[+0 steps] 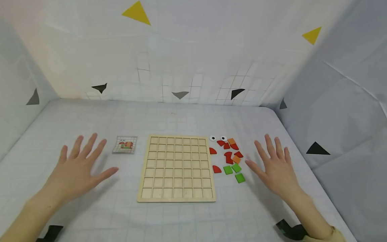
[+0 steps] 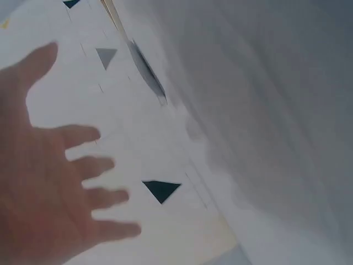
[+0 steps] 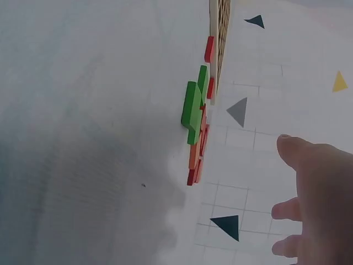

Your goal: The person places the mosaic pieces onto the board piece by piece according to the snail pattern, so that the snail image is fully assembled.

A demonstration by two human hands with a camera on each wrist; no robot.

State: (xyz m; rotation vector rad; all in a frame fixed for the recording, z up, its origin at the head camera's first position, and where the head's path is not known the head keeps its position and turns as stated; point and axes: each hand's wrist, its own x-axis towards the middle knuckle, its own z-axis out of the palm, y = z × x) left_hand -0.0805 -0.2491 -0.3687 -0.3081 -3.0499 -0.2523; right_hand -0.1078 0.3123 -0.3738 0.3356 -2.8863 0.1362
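A wooden grid board [image 1: 179, 168] lies flat in the middle of the table, its squares bare. Red quarter-round pieces [image 1: 216, 169], orange squares [image 1: 236, 159], green squares [image 1: 240, 178] and two round eye pieces [image 1: 212, 138] are scattered just right of it. A small pattern card [image 1: 125, 145] lies left of the board. My left hand [image 1: 75, 171], fingers spread, hovers left of the card and holds nothing. Over the table right of the pieces, my right hand [image 1: 276, 168] is also spread and holds nothing. The right wrist view shows green pieces [image 3: 191, 105] edge-on.
A white cloth covers the table [image 1: 172, 222]. Behind it stands a white backdrop [image 1: 193, 43] with yellow and dark triangles, and a grey side panel [image 1: 347, 101] rises on the right. Black bands [image 1: 291, 231] show near both wrists.
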